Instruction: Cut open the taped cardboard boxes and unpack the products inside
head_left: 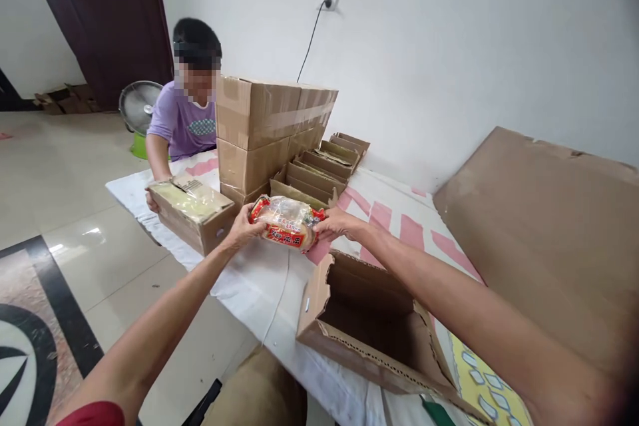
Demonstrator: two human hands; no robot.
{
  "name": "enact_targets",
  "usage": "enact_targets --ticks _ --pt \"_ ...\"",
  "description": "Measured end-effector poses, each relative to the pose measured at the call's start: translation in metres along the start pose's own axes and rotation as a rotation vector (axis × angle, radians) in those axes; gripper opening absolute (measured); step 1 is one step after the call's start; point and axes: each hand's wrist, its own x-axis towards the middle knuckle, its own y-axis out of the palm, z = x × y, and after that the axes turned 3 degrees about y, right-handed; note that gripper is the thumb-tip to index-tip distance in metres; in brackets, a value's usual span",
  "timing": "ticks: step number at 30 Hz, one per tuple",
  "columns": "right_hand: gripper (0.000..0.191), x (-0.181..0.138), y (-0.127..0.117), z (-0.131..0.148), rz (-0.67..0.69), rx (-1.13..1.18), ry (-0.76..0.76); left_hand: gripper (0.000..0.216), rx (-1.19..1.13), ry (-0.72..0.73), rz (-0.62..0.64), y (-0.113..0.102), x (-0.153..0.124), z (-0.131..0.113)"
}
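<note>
A clear plastic packet with red and yellow print (287,218) is held up over the table between both my hands. It looks like packaged food, though its contents are hard to make out. My left hand (245,227) grips its left end, fingers closed. At the other end, my right hand (335,223) pinches the wrapper. Below my right forearm stands an open cardboard box (315,303), its top facing up and its visible inside dark. Left of the packet, a carton with yellowish tape on top (192,210) rests at the table's edge.
Another person (182,113) in a purple top sits across the table, one hand at the taped carton. Stacked sealed cartons (269,110) stand behind the packet, beside a row of open boxes (319,176). A large cardboard sheet (539,226) leans on the wall; a fan (140,106) stands behind.
</note>
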Motion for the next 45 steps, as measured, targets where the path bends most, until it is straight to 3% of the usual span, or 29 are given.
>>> enact_targets --ticks 4,8,15,20,24,26,28,31,33,35,37,40,42,45 --pt "0.026 0.017 -0.002 -0.015 -0.059 -0.024 0.137 0.073 0.139 0.040 -0.114 0.030 0.013 0.028" --pt "0.029 0.025 -0.001 -0.021 -0.063 -0.035 0.196 0.073 0.255 0.077 -0.227 0.052 -0.005 0.042" --pt "0.029 0.020 0.004 -0.008 -0.005 -0.072 0.185 0.080 0.509 0.254 -0.251 0.085 -0.033 0.045" --pt "0.031 0.005 0.006 0.001 0.026 -0.144 0.172 0.080 0.579 0.271 -0.171 0.082 -0.028 0.035" --pt "0.026 -0.041 -0.027 0.009 -0.033 -0.226 0.122 0.089 0.610 0.254 -0.154 0.067 -0.029 0.030" --pt "0.026 -0.083 -0.053 0.002 -0.113 -0.343 -0.053 0.092 0.611 0.250 -0.130 0.060 -0.036 0.027" --pt "0.039 -0.134 -0.077 -0.024 -0.203 -0.430 -0.233 0.094 0.613 0.259 -0.112 0.052 -0.050 0.020" --pt "0.043 -0.207 -0.091 -0.109 -0.415 -0.336 -0.140 0.092 0.591 0.323 -0.078 0.038 -0.089 0.003" --pt "0.059 -0.239 -0.082 -0.183 -0.375 -0.217 -0.028 0.086 0.523 0.371 0.033 0.030 -0.127 -0.012" --pt "0.086 -0.251 -0.061 -0.248 -0.312 -0.104 -0.005 0.080 0.403 0.341 0.216 0.031 -0.165 -0.026" --pt "0.110 -0.246 -0.035 -0.287 -0.304 -0.044 -0.051 0.082 0.277 0.240 0.344 0.044 -0.196 -0.037" --pt "0.127 -0.220 0.001 -0.286 -0.282 0.035 -0.163 0.089 0.172 0.143 0.387 0.069 -0.219 -0.041" --pt "0.122 -0.200 0.019 -0.260 -0.273 0.098 -0.274 0.077 0.157 0.136 0.305 0.077 -0.219 -0.039" --pt "0.119 -0.165 0.043 -0.212 -0.229 0.177 -0.373 0.060 0.150 0.145 0.119 0.062 -0.201 -0.036"
